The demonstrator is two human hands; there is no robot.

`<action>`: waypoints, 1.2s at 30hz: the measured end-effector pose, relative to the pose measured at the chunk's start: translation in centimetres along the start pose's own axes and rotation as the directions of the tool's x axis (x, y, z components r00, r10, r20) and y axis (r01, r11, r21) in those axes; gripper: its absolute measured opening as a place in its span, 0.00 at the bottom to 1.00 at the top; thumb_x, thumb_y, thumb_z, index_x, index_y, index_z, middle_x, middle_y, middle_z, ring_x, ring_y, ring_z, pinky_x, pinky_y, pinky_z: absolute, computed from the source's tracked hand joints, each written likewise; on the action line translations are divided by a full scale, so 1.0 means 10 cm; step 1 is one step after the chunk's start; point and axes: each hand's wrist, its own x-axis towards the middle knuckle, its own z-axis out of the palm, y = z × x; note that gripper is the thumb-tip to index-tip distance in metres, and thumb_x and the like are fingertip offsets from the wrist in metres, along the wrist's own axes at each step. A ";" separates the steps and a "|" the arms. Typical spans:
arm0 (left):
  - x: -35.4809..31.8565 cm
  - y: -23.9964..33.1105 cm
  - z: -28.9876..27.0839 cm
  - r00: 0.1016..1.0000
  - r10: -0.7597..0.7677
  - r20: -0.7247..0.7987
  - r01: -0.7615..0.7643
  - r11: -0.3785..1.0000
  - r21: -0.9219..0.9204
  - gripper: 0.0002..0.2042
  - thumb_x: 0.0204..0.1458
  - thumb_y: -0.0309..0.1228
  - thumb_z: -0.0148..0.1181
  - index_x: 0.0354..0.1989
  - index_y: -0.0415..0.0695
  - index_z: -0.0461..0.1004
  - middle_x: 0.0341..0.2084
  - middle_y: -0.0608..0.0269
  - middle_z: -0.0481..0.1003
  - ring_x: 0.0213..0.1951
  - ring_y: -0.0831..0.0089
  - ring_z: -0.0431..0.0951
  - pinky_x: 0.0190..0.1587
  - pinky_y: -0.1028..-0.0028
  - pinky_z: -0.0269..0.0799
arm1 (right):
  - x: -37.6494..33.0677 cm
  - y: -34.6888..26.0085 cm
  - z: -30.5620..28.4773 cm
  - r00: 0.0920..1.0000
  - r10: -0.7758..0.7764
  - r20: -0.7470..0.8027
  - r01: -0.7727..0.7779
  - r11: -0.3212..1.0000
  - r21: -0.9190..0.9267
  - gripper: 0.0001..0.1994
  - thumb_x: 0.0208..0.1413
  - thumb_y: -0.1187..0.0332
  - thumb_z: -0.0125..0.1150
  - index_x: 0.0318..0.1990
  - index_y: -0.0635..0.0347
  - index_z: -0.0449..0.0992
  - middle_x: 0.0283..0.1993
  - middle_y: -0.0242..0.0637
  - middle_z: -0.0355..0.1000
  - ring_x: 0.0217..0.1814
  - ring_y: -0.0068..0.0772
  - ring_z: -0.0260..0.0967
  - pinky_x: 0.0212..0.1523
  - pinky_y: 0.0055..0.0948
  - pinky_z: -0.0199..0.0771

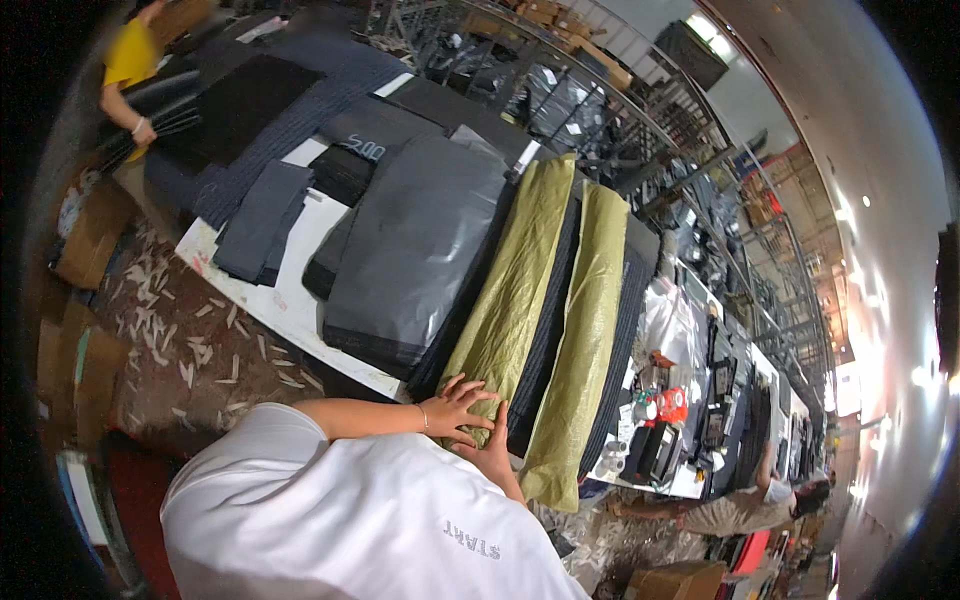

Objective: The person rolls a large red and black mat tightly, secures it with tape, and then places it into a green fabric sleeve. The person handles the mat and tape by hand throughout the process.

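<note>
Two long strips of yellow-green woven plastic sheet lie over stacks of dark ribbed mats. My left hand (458, 409), with a thin bracelet at its wrist, lies on the near end of the left-hand woven sheet (522, 290), fingers spread. Close against it, my right hand (490, 455) touches the same end. One of its fingers stretches up along the sheet and another points left; the rest are partly hidden. To the right lies the second woven sheet (585, 350), with dark ribbed mats (548, 340) showing between the two. Neither hand visibly holds anything loose.
Grey-black sheets (415, 240) are piled left of the woven strips on a white table (290, 310). A person in yellow (132, 60) stands far left, another (745, 508) bends at the right. Cardboard boxes (95, 235) and pale scraps (190, 350) lie on the floor.
</note>
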 end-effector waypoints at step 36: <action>0.47 2.53 -3.44 0.164 0.515 -0.841 -0.976 0.207 -0.064 0.52 0.52 0.81 0.19 0.65 0.57 0.76 0.78 0.44 0.34 0.78 0.43 0.36 0.71 0.31 0.37 | 0.00 0.29 0.11 0.926 0.377 -0.006 -0.307 0.762 0.571 0.31 0.62 0.71 0.68 0.71 0.63 0.63 0.63 0.45 0.72 0.56 0.37 0.72 0.53 0.39 0.73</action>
